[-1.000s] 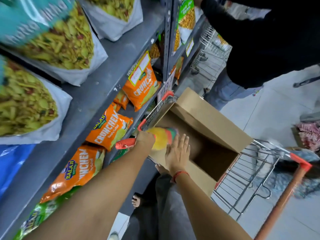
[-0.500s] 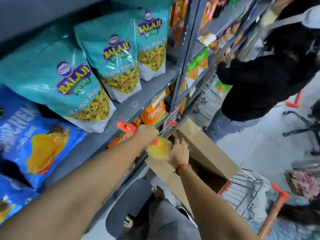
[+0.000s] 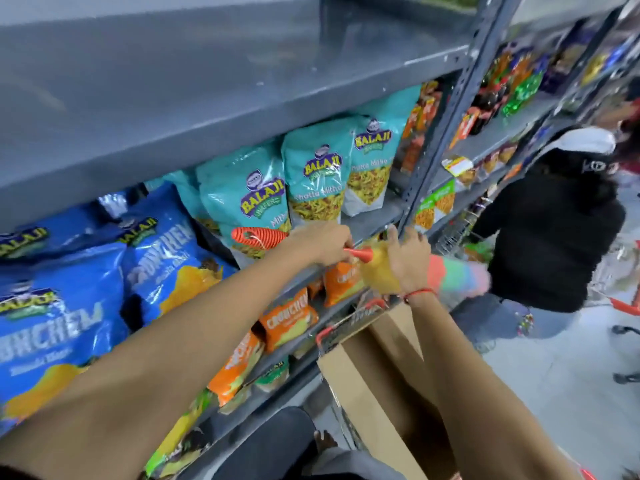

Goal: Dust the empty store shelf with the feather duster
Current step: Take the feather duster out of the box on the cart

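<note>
My left hand (image 3: 323,242) grips the orange ribbed handle (image 3: 258,237) of the feather duster. Its fluffy head (image 3: 457,275) is yellow near the handle, then pink, green and blue, and points right. My right hand (image 3: 405,259) lies over the yellow part of the head, fingers curled around it. Both hands are in front of the shelf with teal snack bags (image 3: 311,181). The empty grey shelf (image 3: 207,81) is above, at the top of the view.
Blue snack bags (image 3: 69,306) fill the left. Orange bags (image 3: 287,320) sit on lower shelves. An open cardboard box (image 3: 374,393) rests in a trolley below my hands. A person in a black top (image 3: 554,230) stands close on the right.
My view has tilted up, bringing the empty shelf into sight. Both hands have lifted the duster out of the cardboard box to the level of the teal bags.
</note>
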